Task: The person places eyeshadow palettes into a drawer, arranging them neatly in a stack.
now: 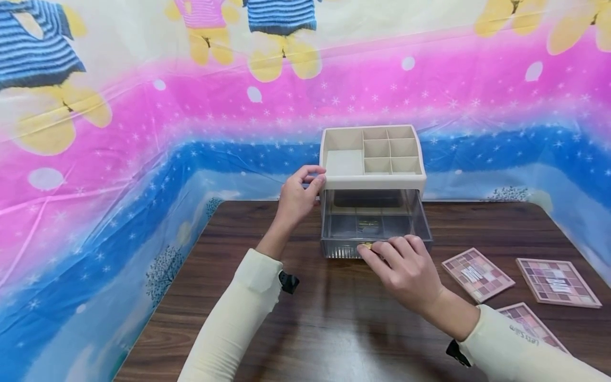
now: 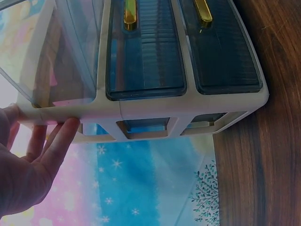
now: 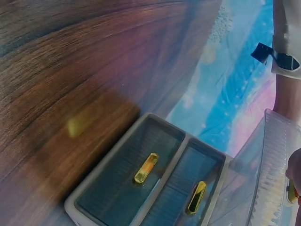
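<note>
From the head cam I've got a beige organizer point(image 1: 373, 154) sitting at the back middle of a dark wood table point(image 1: 334, 318), divided tray on top, clear drawers underneath. The top drawer point(image 1: 375, 225) is pulled out toward me. My right hand point(image 1: 406, 270) is on its front edge, fingertips curled over the rim right at the little gold handle point(image 1: 366, 245), so it's gripping the drawer front. My left hand point(image 1: 298, 197) is against the organizer's upper left corner, thumb on top and fingers round the side, bracing it. The left wrist cam shows those fingers point(image 2: 59, 141) fairly straight along the beige frame, so pressing rather than clenching. Two lower drawers with gold handles point(image 3: 146, 167) are closed. Three eyeshadow palettes point(image 1: 477, 274) lie flat on the table off to the right, well apart from the organizer.
</note>
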Demonstrator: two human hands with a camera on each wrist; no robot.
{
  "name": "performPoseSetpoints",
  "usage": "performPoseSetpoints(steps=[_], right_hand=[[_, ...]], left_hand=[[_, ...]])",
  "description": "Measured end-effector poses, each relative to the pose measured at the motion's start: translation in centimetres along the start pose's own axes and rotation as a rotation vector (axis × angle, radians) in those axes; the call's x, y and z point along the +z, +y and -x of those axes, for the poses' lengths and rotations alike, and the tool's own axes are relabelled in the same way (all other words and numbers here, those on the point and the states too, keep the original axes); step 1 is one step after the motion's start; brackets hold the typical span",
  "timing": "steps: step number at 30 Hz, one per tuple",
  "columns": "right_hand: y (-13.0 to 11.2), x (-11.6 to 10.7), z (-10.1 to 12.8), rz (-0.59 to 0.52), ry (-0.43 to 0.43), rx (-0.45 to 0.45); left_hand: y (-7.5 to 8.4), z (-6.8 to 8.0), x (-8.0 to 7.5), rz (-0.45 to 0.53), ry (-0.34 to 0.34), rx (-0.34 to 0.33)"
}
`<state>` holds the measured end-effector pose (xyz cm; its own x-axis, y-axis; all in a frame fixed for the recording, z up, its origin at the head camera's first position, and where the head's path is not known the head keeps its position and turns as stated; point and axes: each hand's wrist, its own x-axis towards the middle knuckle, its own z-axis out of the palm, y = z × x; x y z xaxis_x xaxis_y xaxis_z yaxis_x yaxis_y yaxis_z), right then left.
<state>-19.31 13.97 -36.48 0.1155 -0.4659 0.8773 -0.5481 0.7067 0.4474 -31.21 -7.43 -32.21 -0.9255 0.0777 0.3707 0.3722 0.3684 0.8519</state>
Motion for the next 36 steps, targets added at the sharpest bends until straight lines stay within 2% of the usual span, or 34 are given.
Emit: performPoseSetpoints(steps=[6,10,13,16,19,20,22,25,27,29,32,36], right_hand=[[-0.1,-0.3,-0.3,-0.018,-0.021,0.039],[0.8,-1.1,-0.4,-0.101,-0.050,0.135],[2.5,-1.9,-0.3,-0.153,-0.067,0.276],[4.5,-2.9,0.1,-0.168,-0.071,0.464],[6.6,-3.8,1.1,-0.167,-0.146,0.668],[7.2,-4.1,1.5,-0.164,-0.200,0.744],[8.5,-4.7,2.7,-0.160,-0.382,0.884],[10.2,-5.0,5.2,-0.152,-0.769,1.055],[11.1,-5.0,7.2,-0.170,-1.021,1.108],[11.7,-5.1,9.3,-0.193,-1.204,1.134],[11.9,-5.3,12.0,-0.222,-1.341,1.135],[11.9,-5.5,14.4,-0.224,-1.416,1.134]], left_hand=[[0.0,0.0,0.0,-0.023,0.003,-0.010],[0.0,0.1,0.0,-0.022,0.004,-0.018],[0.1,0.1,-0.2,-0.022,0.006,-0.020],[0.2,0.0,-0.3,-0.025,0.009,-0.019],[0.2,-0.1,-0.4,-0.026,0.011,-0.019],[0.2,-0.1,-0.4,-0.026,0.009,-0.019],[0.2,-0.2,-0.3,-0.024,0.005,-0.019],[0.2,-0.2,-0.3,-0.018,-0.001,-0.021],[0.1,-0.2,-0.2,-0.011,-0.004,-0.023],[0.1,-0.1,-0.1,-0.006,-0.007,-0.024],[0.0,-0.1,0.0,0.004,-0.011,-0.019],[0.0,0.0,0.1,0.002,-0.008,-0.023]])
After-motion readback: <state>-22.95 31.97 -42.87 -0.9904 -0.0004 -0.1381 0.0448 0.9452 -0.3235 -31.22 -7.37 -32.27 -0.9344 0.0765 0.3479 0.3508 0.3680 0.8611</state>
